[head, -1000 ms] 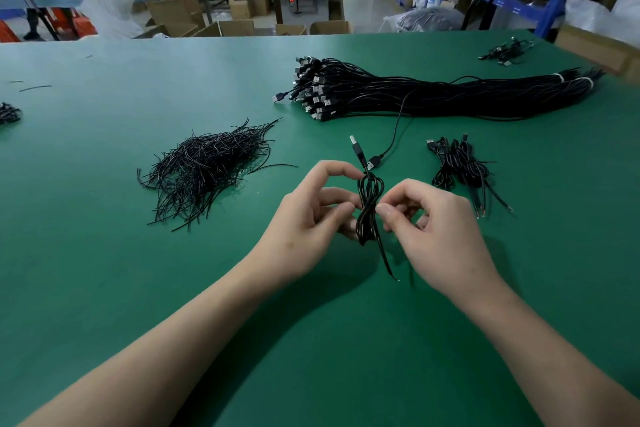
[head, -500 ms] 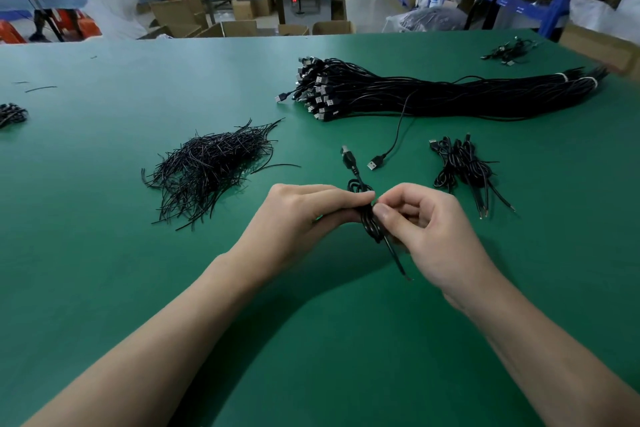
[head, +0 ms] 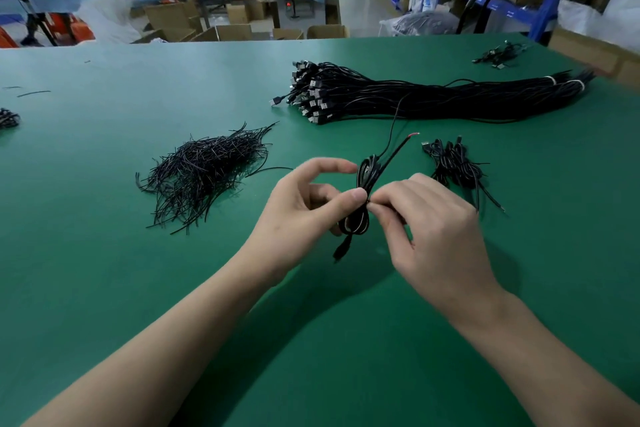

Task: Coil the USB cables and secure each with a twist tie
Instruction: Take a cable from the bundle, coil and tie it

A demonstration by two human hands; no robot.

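Head view is showing a green bench [head: 104, 288] with black wires lying on it. Writing on the boxes [head: 173, 15] far behind the bench is looking too blurry to read.

At the far left edge, a small black bundle [head: 7, 117] is lying by itself. To its right, a loose pile of twist ties [head: 207, 170] is sitting on the bench, well apart from the hands.

The left hand [head: 304, 215] is reaching in from the bottom left. Its thumb is pressing on the middle of the coiled cable [head: 360, 222]. Its pointer finger is bending in an arch beside the top loop. This grip is grasping the coiled cable.

The coiled cable is sitting between both hands, near the middle of the bench. A plug [head: 341, 251] is hanging from its bottom. A loose end [head: 414, 134] with a red tip is poking up to the right.

The right hand [head: 436, 232] is coming in from the bottom right, with its back facing up. Its fingertips are pinching the coil's middle, right beside the left thumb, so this grip is grasping the coiled cable too. Whether a twist tie is between those fingers is too small to tell.

Near the right hand, a heap of small coils [head: 453, 166] is lying on the bench. Behind it, a big bunch of cables [head: 433, 100] is stretching across the bench, with its plugs pointing left.
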